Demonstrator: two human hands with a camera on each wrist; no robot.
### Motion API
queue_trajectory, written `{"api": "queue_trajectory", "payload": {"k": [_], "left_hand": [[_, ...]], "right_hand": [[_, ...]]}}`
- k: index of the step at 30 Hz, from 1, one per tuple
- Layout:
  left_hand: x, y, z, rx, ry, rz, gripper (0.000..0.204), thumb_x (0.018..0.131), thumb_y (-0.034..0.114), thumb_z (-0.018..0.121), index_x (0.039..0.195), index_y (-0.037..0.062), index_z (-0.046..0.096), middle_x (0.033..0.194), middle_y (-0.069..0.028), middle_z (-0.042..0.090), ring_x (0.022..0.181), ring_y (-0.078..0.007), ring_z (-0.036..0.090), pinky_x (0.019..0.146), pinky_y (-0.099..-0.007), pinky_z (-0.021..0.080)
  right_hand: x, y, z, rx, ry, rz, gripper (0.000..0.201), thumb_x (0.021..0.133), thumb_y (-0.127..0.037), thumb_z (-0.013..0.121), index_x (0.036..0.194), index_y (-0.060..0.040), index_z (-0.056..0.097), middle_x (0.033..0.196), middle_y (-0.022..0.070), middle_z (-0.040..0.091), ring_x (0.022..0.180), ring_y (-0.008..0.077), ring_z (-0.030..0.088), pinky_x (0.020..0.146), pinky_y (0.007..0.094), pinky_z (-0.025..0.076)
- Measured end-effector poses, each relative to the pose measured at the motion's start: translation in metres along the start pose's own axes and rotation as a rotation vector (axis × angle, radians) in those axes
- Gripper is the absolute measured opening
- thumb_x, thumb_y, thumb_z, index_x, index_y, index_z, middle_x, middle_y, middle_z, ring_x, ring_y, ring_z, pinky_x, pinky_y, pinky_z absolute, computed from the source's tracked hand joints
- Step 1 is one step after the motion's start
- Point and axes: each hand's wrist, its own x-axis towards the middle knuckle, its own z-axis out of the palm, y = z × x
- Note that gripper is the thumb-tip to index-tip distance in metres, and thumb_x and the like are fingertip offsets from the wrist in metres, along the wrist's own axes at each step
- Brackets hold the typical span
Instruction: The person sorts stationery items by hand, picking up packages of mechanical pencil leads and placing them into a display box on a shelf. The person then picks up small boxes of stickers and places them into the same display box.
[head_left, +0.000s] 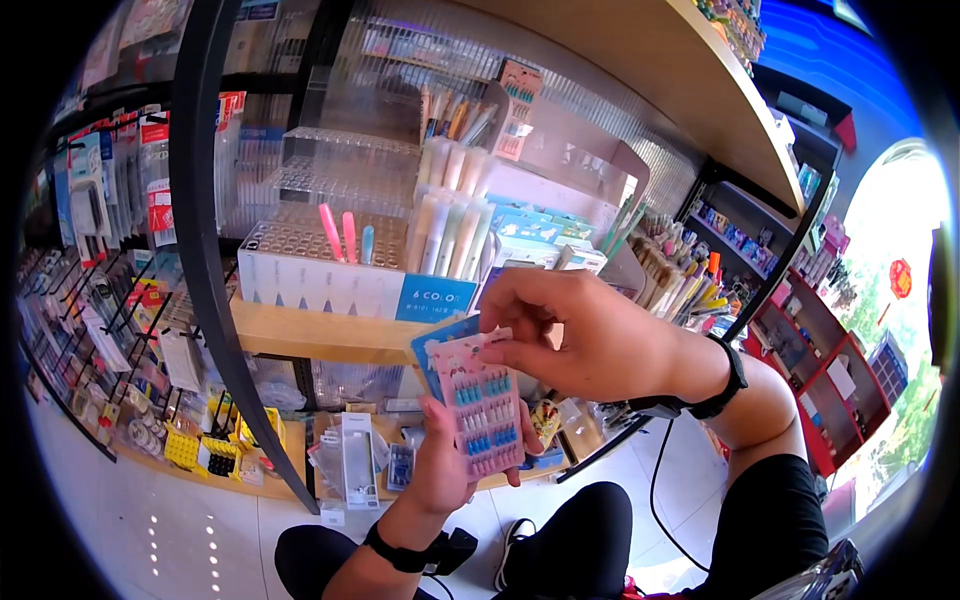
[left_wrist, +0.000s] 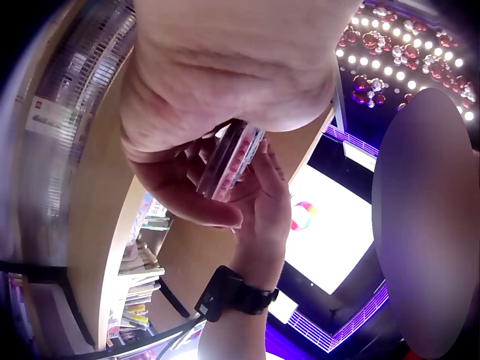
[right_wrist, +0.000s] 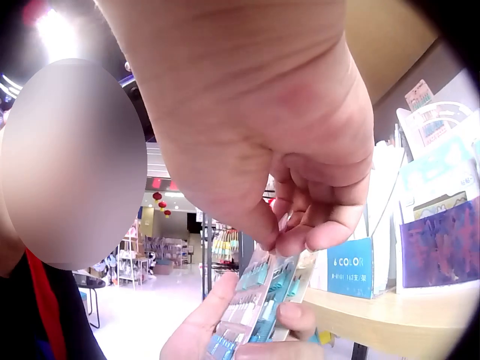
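Note:
A pink card (head_left: 470,410) carries rows of small pointed pieces in teal, white, blue and pink under clear plastic. Behind it the edge of a blue card (head_left: 428,368) sticks out at the left. My left hand (head_left: 440,465) holds the cards from below, thumb along the near side and fingers behind. At the top edge of the pink card, my right hand (head_left: 590,340) pinches with thumb and fingertips. The right wrist view shows the cards fanned slightly apart, with teal pieces (right_wrist: 279,283) below the pinching fingers. In the left wrist view the stack (left_wrist: 234,161) appears edge-on between both hands.
A pen rack labelled 6 COLOR (head_left: 435,297) stands on the wooden shelf (head_left: 300,333), holding several pens. A black shelf post (head_left: 205,230) rises at the left beside hanging packs (head_left: 90,190). Yellow baskets (head_left: 205,450) sit lower down. A cable (head_left: 655,480) hangs from the right wrist.

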Motion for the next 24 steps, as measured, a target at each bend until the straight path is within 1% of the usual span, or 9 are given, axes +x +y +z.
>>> {"api": "queue_trajectory", "payload": {"k": [2, 8, 11, 12, 14, 15, 16, 22, 24], "left_hand": [[-0.001, 0.002, 0.002, -0.064, 0.039, -0.027, 0.092, 0.094, 0.083, 0.018, 0.139, 0.0074, 0.046, 0.108, -0.014, 0.067, 0.097, -0.0226, 0.071, 0.062, -0.0336, 0.059], [-0.002, 0.001, 0.004, -0.001, 0.113, -0.079, 0.089, 0.097, 0.08, 0.018, 0.146, 0.0092, 0.042, 0.116, -0.0133, 0.066, 0.1, -0.0234, 0.07, 0.064, -0.0364, 0.061], [0.001, 0.011, 0.023, 0.015, 0.239, -0.032, 0.086, 0.097, 0.079, 0.021, 0.139, 0.0078, 0.046, 0.113, -0.0112, 0.065, 0.099, -0.0241, 0.07, 0.063, -0.0372, 0.063], [0.001, 0.008, 0.016, 0.015, 0.234, -0.033, 0.086, 0.097, 0.079, 0.021, 0.139, 0.0078, 0.046, 0.113, -0.0112, 0.065, 0.099, -0.0241, 0.07, 0.063, -0.0372, 0.063], [0.001, -0.001, -0.004, -0.071, 0.083, 0.016, 0.084, 0.097, 0.079, 0.025, 0.131, 0.0062, 0.048, 0.105, -0.0094, 0.063, 0.098, -0.0237, 0.071, 0.061, -0.0365, 0.064], [0.003, 0.002, 0.006, -0.046, 0.191, 0.005, 0.08, 0.097, 0.08, 0.027, 0.121, 0.007, 0.05, 0.093, -0.0093, 0.061, 0.087, -0.0265, 0.071, 0.053, -0.0382, 0.061], [0.003, 0.002, 0.006, -0.046, 0.189, 0.006, 0.08, 0.097, 0.08, 0.027, 0.121, 0.007, 0.05, 0.093, -0.0093, 0.061, 0.087, -0.0265, 0.071, 0.053, -0.0382, 0.061], [0.003, 0.0, 0.004, -0.094, 0.1, 0.006, 0.083, 0.097, 0.079, 0.026, 0.125, 0.0053, 0.051, 0.1, -0.0089, 0.063, 0.092, -0.022, 0.071, 0.057, -0.0339, 0.062], [0.004, -0.001, 0.009, -0.062, 0.183, -0.024, 0.081, 0.097, 0.079, 0.026, 0.121, 0.0059, 0.051, 0.093, -0.0107, 0.062, 0.086, -0.0258, 0.071, 0.051, -0.0349, 0.06]], "right_hand": [[-0.003, 0.003, 0.0, 0.039, -0.002, 0.032, 0.022, 0.092, -0.011, 0.074, 0.109, -0.0002, 0.065, 0.076, 0.0076, 0.06, 0.068, 0.0155, 0.058, 0.064, 0.0311, 0.048], [-0.008, 0.01, -0.011, 0.14, -0.111, 0.072, 0.024, 0.097, -0.011, 0.069, 0.117, -0.0009, 0.064, 0.081, 0.0048, 0.063, 0.073, 0.0104, 0.059, 0.067, 0.0291, 0.049], [-0.007, 0.004, -0.04, 0.206, -0.078, 0.109, 0.025, 0.101, -0.009, 0.065, 0.123, 0.0015, 0.062, 0.097, 0.0047, 0.069, 0.085, 0.0083, 0.066, 0.075, 0.0249, 0.056], [-0.006, 0.006, -0.056, 0.236, 0.002, 0.126, 0.022, 0.103, -0.012, 0.063, 0.121, 0.0014, 0.062, 0.095, 0.0043, 0.069, 0.083, 0.0075, 0.065, 0.073, 0.0241, 0.056], [0.001, 0.035, -0.09, 0.235, 0.253, -0.105, 0.024, 0.105, -0.016, 0.061, 0.122, 0.0008, 0.062, 0.093, 0.0011, 0.065, 0.075, 0.0065, 0.059, 0.07, 0.0228, 0.051], [0.004, 0.042, -0.106, 0.282, 0.36, -0.103, 0.025, 0.105, -0.016, 0.06, 0.124, -0.0004, 0.06, 0.091, 0.0007, 0.064, 0.075, 0.007, 0.059, 0.07, 0.023, 0.051], [0.009, 0.054, -0.123, 0.247, 0.44, -0.126, 0.023, 0.105, -0.017, 0.06, 0.123, -0.0016, 0.06, 0.094, 0.0008, 0.064, 0.077, 0.0075, 0.059, 0.071, 0.0229, 0.051], [0.043, 0.117, -0.179, 0.566, 0.68, -0.007, 0.025, 0.103, -0.013, 0.061, 0.126, -0.005, 0.056, 0.098, 0.0018, 0.062, 0.083, 0.012, 0.059, 0.072, 0.0277, 0.053], [0.055, 0.142, -0.189, 0.714, 0.771, 0.049, 0.029, 0.101, -0.01, 0.06, 0.129, -0.0075, 0.054, 0.098, 0.0039, 0.063, 0.085, 0.0159, 0.06, 0.073, 0.0309, 0.053]]}}
